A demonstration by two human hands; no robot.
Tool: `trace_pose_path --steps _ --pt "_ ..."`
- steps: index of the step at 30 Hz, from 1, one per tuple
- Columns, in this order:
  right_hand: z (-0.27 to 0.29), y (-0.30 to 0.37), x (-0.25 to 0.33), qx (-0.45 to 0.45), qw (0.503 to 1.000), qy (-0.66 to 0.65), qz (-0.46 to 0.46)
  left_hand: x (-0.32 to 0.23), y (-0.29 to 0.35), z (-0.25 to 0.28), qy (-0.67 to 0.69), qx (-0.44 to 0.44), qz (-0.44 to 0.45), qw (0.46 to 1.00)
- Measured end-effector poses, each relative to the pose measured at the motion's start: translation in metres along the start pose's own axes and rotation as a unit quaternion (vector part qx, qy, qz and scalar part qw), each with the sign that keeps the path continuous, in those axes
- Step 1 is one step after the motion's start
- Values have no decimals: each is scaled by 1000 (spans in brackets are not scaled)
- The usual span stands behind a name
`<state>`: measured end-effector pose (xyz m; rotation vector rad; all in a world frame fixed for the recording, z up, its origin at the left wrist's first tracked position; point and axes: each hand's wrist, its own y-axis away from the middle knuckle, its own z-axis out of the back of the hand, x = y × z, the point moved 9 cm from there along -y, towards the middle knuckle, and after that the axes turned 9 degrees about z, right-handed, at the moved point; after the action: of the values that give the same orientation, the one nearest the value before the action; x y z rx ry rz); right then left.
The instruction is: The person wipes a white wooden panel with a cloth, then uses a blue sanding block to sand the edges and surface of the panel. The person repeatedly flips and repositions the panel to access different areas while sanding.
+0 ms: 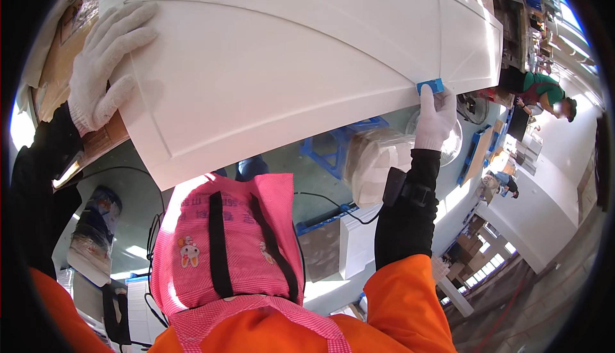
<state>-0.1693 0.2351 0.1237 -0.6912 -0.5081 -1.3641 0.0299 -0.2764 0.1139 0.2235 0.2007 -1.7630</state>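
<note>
A large white panel [269, 90] with raised frame strips and a curved groove lies in front of me, its near edge toward my body. My left hand [112, 65], in a white knit glove, rests on the panel's left end with the fingers stretched out. At the near edge toward the right, my gloved right hand [437, 119] grips a small blue block [430, 86], which looks like a sanding block. It touches the panel near where the curved groove meets a straight one. Part of the block is hidden by my fingers.
Under the panel's left end is a brown work surface [54, 65]. A blue plastic stool [323, 154] and a plastic-wrapped bundle [375, 164] stand below the near edge. A pink apron [224, 244] hangs on my front. Another person [544, 93] works at the far right.
</note>
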Motion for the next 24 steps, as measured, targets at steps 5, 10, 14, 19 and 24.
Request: trace_pose_path --steps 5,10,14,19,24 --pt "-3 11 9 -12 1000 12 3 -4 -2 5 29 -13 2 999" --pt "-12 29 21 19 999 30 6 -4 -3 4 25 -10 7 1000" --pt "-54 74 75 68 993 -17 90 -2 1 3 23 -12 6 1000" --pt "-29 53 45 -19 999 -16 32 -1 4 6 23 -21 6 999" --pt "-2 28 13 -62 998 -3 7 -5 0 8 31 -23 4 999"
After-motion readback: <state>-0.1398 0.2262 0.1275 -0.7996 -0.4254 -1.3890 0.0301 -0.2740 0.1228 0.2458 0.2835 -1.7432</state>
